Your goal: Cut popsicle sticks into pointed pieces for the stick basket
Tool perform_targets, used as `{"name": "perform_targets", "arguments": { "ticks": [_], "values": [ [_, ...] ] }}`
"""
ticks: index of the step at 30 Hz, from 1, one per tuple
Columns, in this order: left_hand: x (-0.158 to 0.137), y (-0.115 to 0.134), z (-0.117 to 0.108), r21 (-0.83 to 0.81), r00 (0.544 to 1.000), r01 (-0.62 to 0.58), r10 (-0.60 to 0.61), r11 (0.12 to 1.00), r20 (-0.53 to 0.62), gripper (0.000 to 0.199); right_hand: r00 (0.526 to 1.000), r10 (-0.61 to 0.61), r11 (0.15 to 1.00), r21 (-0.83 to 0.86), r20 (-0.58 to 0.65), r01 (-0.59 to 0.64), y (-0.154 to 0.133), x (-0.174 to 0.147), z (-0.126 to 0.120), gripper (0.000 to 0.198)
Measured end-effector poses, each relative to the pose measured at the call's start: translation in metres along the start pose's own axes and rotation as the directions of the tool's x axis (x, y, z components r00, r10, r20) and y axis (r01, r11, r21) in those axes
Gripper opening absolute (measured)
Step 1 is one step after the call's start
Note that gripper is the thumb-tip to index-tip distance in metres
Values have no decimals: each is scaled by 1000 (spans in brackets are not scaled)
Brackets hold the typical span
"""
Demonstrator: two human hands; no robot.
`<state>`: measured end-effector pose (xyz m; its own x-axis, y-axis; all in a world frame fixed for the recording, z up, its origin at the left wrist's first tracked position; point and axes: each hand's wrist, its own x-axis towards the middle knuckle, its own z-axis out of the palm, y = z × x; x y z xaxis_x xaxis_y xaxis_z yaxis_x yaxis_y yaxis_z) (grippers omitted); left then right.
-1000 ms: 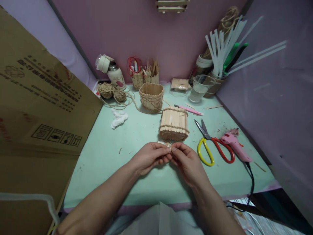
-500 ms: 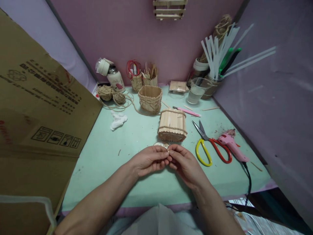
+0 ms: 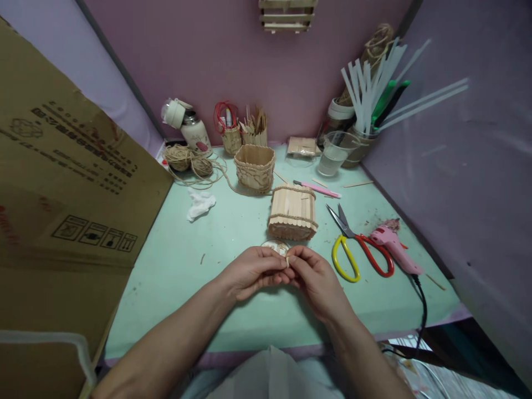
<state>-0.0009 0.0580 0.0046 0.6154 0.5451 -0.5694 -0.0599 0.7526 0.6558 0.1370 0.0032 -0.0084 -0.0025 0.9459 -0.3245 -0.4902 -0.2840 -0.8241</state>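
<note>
Close together near the table's front, my left hand [image 3: 261,271] and my right hand [image 3: 311,276] pinch a small pale sliver [image 3: 287,260] between their fingertips. Most of it is hidden, so I cannot make out its kind. Just beyond the fingers lies a small round dish [image 3: 276,245] with pale bits in it, partly covered by my hands. Behind that, a box made of wooden craft sticks [image 3: 293,208] lies on its side, with twine bound around it in two bands.
Large scissors [image 3: 349,233] lie open at the right, beside a pink glue gun [image 3: 393,249] with a black cord. Further back stand a twine-trimmed wooden basket [image 3: 255,169], twine balls [image 3: 183,159], a plastic cup [image 3: 331,158] and a pink-handled cutter [image 3: 320,189]. A cardboard box [image 3: 75,183] borders the left.
My fingertips have shifted slightly, and more of the pale sliver shows between them. The things on the table have stayed in place.
</note>
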Motion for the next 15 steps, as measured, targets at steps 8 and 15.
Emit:
{"name": "perform_targets", "arguments": {
  "ticks": [8,15],
  "values": [
    [1,-3,3,55,996,-14,19,998,-82,9,1000,-7,1000,26,0,7,7,1,5,15],
    [2,-3,4,24,997,-48,46,999,55,17,1000,14,991,136,2,-14,6,4,2,18]
  ]
}}
